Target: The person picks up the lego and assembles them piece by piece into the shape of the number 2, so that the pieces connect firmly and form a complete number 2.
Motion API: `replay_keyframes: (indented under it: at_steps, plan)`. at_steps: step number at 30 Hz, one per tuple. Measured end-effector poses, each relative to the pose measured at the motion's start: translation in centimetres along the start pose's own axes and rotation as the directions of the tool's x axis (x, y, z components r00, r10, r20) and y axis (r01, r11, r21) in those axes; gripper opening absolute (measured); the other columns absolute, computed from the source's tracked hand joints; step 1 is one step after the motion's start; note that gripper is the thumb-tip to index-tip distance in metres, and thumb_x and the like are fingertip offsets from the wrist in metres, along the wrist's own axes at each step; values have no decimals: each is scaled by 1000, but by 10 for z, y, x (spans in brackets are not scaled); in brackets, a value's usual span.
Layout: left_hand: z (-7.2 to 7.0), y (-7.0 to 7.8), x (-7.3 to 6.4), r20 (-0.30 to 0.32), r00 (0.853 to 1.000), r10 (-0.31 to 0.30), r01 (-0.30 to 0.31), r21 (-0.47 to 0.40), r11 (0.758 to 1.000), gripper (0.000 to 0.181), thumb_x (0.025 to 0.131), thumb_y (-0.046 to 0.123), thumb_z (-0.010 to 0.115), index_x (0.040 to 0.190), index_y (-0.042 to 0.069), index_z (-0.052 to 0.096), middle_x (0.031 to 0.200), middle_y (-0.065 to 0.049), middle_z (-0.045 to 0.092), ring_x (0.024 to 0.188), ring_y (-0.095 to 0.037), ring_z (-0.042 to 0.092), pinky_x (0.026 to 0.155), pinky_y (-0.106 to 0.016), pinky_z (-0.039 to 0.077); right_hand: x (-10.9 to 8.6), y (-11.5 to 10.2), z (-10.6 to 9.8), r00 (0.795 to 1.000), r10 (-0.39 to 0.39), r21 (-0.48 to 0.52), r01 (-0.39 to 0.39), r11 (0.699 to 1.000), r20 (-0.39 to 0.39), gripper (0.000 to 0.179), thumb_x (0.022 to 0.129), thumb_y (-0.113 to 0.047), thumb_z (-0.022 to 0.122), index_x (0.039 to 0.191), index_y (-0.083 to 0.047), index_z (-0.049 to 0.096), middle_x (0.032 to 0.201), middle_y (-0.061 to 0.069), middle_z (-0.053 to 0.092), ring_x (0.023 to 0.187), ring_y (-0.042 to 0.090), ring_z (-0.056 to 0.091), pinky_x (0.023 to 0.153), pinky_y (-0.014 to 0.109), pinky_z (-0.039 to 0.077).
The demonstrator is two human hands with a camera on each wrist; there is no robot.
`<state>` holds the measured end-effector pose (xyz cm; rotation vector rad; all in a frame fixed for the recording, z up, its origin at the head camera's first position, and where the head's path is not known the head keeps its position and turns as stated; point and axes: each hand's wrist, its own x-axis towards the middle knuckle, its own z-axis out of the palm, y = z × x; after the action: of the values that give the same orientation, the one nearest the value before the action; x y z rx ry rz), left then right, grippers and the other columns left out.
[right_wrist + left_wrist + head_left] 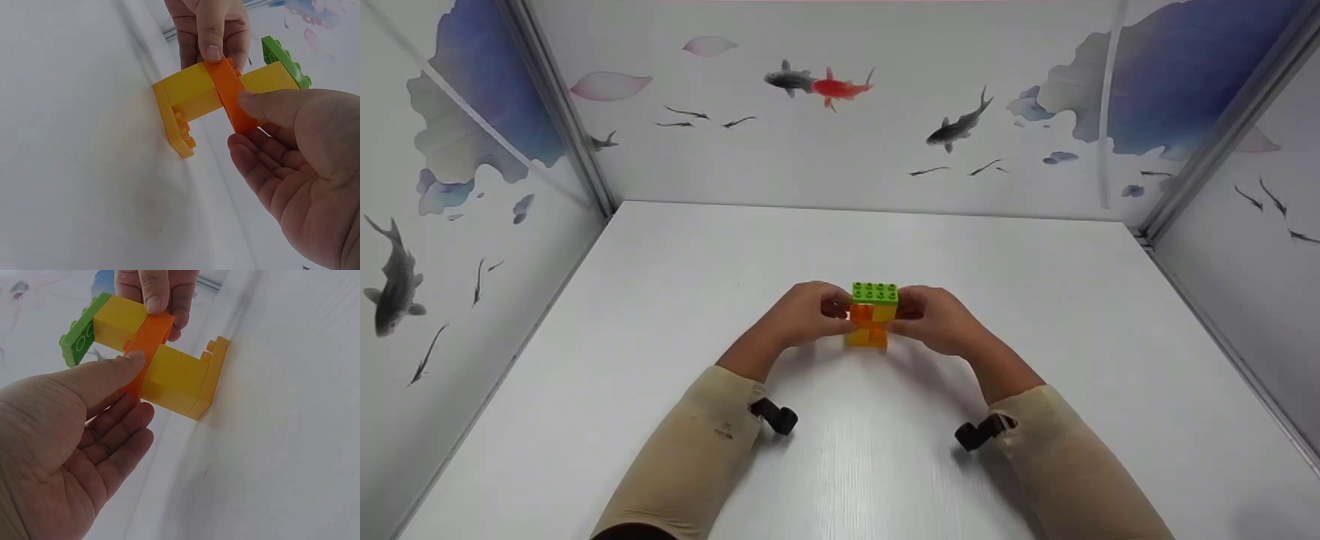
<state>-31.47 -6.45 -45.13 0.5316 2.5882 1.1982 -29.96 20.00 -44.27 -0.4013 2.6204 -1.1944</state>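
A small stack of toy building bricks stands upright on the white table between both hands. On top is a green studded plate (pixel 874 293). Below it come an upper yellow brick (pixel 119 319), an orange plate (pixel 156 332), a lower yellow brick (pixel 194 90) and a yellow-orange base plate (pixel 170 121). My left hand (pixel 808 313) pinches one end of the orange plate, thumb on its near face. The other end is held by my right hand (pixel 939 319) in the same way. Fingertips behind the stack are partly hidden.
The white tabletop (pixel 855 240) surrounds the stack. White wall panels (pixel 870 157) printed with fish and leaves rise at the back and both sides, joined by metal corner posts (pixel 562 105). A black wrist device (pixel 775 416) sits at the left sleeve, another black device (pixel 979 433) at the right.
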Motion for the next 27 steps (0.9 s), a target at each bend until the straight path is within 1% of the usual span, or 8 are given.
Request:
replay_keyframes:
  at_steps: [4, 7, 12, 17, 22, 27]
  plan:
    - [1, -1, 1, 0, 1000, -20, 20, -32, 999, 37, 94, 29, 84, 129, 19, 75, 125, 4, 73, 116, -17, 70, 107, -37, 59, 0, -1, 0, 1000, 13, 0, -13, 1000, -24, 41, 97, -20, 81, 137, -15, 70, 128, 3, 73, 118, 24, 70, 109, 45, 58]
    - [2, -1, 1, -11, 999, -39, 38, -49, 998, 39, 95, 30, 83, 132, 20, 74, 128, 4, 72, 119, -18, 69, 108, -37, 59, 0, -3, 2, 998, 40, 15, -39, 999, -54, 40, 97, -23, 81, 136, -16, 71, 129, 4, 72, 120, 26, 70, 109, 44, 59]
    - [4, -1, 2, -42, 997, -71, 67, -84, 994, 41, 99, 31, 80, 138, 21, 71, 131, 3, 72, 124, -19, 69, 110, -37, 58, 3, -4, 3, 990, 106, 80, -99, 992, -88, 46, 99, -25, 79, 144, -20, 67, 136, 3, 71, 128, 27, 69, 109, 42, 59]
    - [5, -1, 3, -63, 993, -96, 86, -140, 986, 41, 102, 28, 76, 141, 22, 66, 136, 3, 70, 129, -19, 68, 112, -37, 56, 7, -1, 3, 975, 180, 137, -162, 977, -128, 54, 101, -26, 76, 152, -21, 60, 139, 2, 69, 133, 26, 67, 111, 41, 57]
    - [6, 0, 4, -41, 992, -118, 110, -168, 980, 44, 103, 27, 73, 146, 21, 62, 144, 2, 68, 134, -19, 67, 114, -38, 55, 9, 2, 4, 965, 233, 178, -211, 961, -116, 53, 102, -27, 75, 152, -22, 58, 141, 2, 67, 138, 26, 64, 114, 43, 55]
    - [7, -1, 4, 7, 993, -115, 114, -178, 977, 52, 105, 28, 71, 154, 19, 56, 152, -1, 64, 139, -19, 64, 117, -39, 53, 11, 6, 6, 970, 226, 216, -203, 955, -87, 51, 104, -27, 73, 152, -19, 59, 146, 3, 66, 140, 26, 63, 116, 43, 54]
